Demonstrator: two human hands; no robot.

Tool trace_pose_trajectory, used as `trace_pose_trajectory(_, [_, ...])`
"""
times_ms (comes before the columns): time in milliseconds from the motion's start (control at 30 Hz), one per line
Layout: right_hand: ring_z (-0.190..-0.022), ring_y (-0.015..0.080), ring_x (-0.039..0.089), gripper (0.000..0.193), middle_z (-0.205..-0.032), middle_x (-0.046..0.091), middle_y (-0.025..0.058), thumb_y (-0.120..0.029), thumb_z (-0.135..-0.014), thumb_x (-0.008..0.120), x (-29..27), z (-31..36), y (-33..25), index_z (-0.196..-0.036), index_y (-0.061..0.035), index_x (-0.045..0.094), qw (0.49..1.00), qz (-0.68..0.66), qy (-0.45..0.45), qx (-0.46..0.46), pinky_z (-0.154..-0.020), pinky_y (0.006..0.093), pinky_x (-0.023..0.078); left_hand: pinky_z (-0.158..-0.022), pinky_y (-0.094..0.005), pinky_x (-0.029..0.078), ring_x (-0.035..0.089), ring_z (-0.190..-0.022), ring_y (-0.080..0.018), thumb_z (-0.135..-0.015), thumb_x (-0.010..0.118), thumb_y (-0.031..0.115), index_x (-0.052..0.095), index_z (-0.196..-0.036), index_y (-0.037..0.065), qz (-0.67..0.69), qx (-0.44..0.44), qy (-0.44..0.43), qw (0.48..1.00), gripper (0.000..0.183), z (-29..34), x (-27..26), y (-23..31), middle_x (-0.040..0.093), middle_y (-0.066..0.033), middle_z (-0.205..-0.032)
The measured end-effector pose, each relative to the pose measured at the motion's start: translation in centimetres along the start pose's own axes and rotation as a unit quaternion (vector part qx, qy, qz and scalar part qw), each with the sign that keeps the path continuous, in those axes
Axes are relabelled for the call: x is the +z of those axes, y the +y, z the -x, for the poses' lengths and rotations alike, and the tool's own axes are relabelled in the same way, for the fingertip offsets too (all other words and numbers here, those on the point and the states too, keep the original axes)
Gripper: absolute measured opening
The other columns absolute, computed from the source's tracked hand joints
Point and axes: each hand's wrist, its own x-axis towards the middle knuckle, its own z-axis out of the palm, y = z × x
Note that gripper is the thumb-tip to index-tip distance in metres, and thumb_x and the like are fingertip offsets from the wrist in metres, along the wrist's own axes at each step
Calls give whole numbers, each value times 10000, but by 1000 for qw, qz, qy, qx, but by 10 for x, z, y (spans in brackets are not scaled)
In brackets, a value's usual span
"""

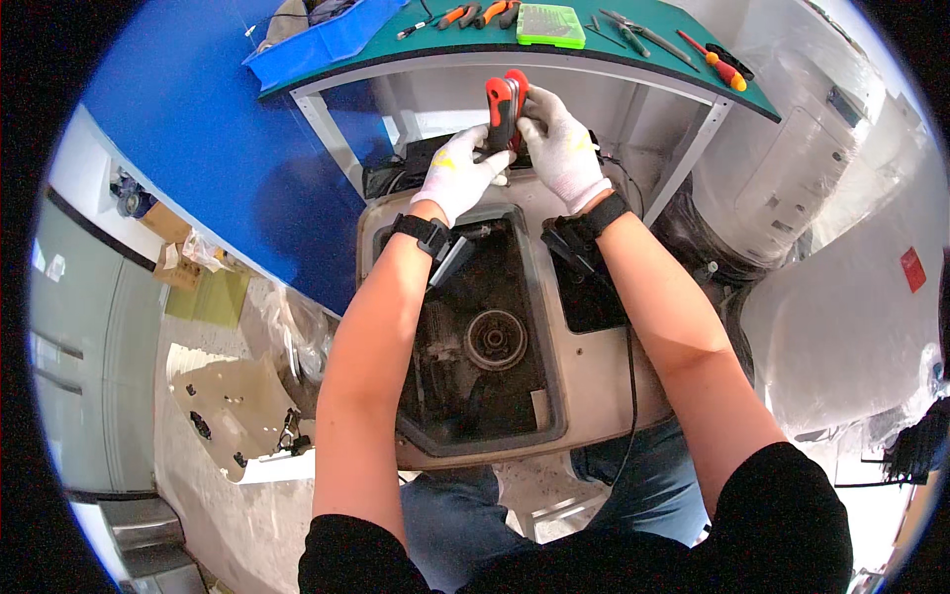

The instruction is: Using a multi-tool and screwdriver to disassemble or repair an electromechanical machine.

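Note:
Both of my hands wear white gloves and are raised in front of the workbench edge. Between them is a red-and-black folding hand tool (503,111), held upright; its exact kind is hard to make out. The fingers of my left hand (459,176) close around its lower end. My right hand (564,148) grips its right side with thumb and fingers. Below my wrists lies a beige machine housing (599,391) with a dark, dusty open cavity. A round ribbed part (496,340) sits inside that cavity.
The green-topped workbench (445,35) carries a blue bin (327,45), a green case (550,27), orange-handled pliers (460,15) and a red-yellow screwdriver (727,71). Plastic-wrapped white units (841,327) stand at the right. A beige shell (237,406) lies on the floor at the left.

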Motion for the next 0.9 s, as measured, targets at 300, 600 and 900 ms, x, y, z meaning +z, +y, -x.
trace_pose_trajectory(300, [-967, 320, 638, 600, -1041, 627, 252, -280, -781, 681, 5, 5, -7, -1248, 40, 484, 997, -40, -63, -5, -853, 356, 493, -766, -330, 525, 639, -899, -211, -763, 639, 57, 521, -1215, 43, -73, -11, 8, 997, 467, 7, 1, 14, 653, -107, -987])
trace_pose_trajectory(600, [-1050, 400, 557, 567, -1156, 550, 265, -165, -865, 575, 0, 6, 1, -1360, -13, 345, 994, 28, -79, -71, -900, 398, 451, -783, -338, 501, 636, -878, -220, -772, 720, 219, 498, -1187, -13, -201, 39, 16, 979, 525, 3, -4, 11, 637, -161, -1012])
trace_pose_trajectory(900, [-1088, 241, 585, 566, -1223, 558, 204, -165, -913, 523, 2, 3, 1, -1414, -21, 302, 990, 31, -91, -106, -946, 333, 441, -790, -366, 495, 637, -909, -316, -720, 760, 303, 492, -1093, -14, -209, 1, 62, 976, 558, -3, 3, 5, 631, -204, -1003])
